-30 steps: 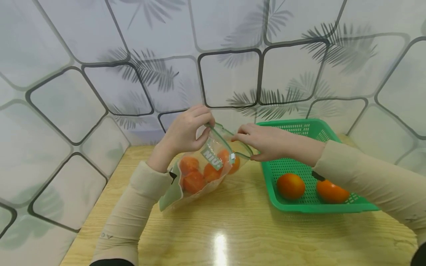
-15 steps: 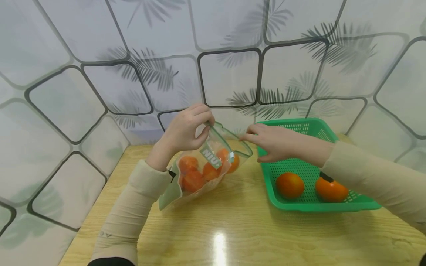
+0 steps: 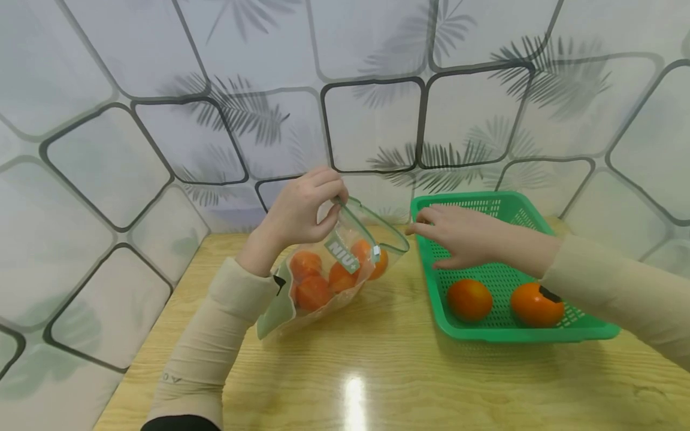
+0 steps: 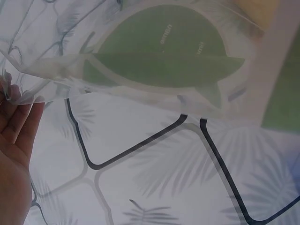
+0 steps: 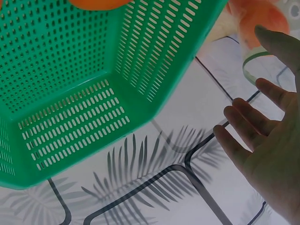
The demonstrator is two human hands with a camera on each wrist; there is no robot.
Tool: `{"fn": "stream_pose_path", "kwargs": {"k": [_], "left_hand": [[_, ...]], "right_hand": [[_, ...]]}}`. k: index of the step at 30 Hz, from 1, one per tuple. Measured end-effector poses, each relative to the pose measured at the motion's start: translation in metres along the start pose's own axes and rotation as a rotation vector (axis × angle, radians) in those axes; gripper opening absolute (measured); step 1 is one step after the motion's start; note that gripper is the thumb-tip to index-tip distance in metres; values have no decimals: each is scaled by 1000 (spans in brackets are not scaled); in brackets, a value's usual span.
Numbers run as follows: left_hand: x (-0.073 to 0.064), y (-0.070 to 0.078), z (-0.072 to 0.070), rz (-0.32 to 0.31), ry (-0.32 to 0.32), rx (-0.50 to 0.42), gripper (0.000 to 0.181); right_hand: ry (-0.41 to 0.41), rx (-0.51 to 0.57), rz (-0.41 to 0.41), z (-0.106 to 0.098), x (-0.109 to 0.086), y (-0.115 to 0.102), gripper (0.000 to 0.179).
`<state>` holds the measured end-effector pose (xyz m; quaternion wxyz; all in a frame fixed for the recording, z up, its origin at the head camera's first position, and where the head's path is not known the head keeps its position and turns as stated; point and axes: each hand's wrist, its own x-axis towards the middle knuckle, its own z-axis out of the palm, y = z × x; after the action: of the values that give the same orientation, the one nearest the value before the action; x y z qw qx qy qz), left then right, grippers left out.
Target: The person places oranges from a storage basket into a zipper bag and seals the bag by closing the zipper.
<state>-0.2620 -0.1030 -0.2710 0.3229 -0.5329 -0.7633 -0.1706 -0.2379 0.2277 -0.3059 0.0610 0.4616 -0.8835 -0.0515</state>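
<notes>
My left hand (image 3: 311, 206) pinches the upper left edge of a clear zip bag (image 3: 345, 254) with a green-trimmed mouth and a white slider. Several orange fruits (image 3: 314, 292) lie inside the bag, its mouth gaping to the right. In the left wrist view the bag's green printed side (image 4: 159, 51) stretches away from the fingertips. My right hand (image 3: 463, 234) hovers over the left side of a green basket (image 3: 442, 320), fingers apart and holding nothing. Below it in the basket sit two orange fruits, one (image 3: 469, 300) at the left and another (image 3: 536, 305) at the right, partly under the sleeve.
A light wooden table (image 3: 323, 377) bears the bag and the basket, with a strip of wood between them. Behind and to the left rises a wall (image 3: 372, 129) with a leaf and rounded-frame pattern.
My right hand has drawn away from the bag's mouth, moving right until it is over the basket. My left hand and the bag have stayed nearly still.
</notes>
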Motion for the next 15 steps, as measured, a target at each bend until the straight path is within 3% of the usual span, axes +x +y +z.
{"fn": "stream_pose_path", "kwargs": {"k": [15], "left_hand": [[-2,2,-2,8,6,-5,9]], "right_hand": [[-30,4,13,9,-23,-6,79]]}}
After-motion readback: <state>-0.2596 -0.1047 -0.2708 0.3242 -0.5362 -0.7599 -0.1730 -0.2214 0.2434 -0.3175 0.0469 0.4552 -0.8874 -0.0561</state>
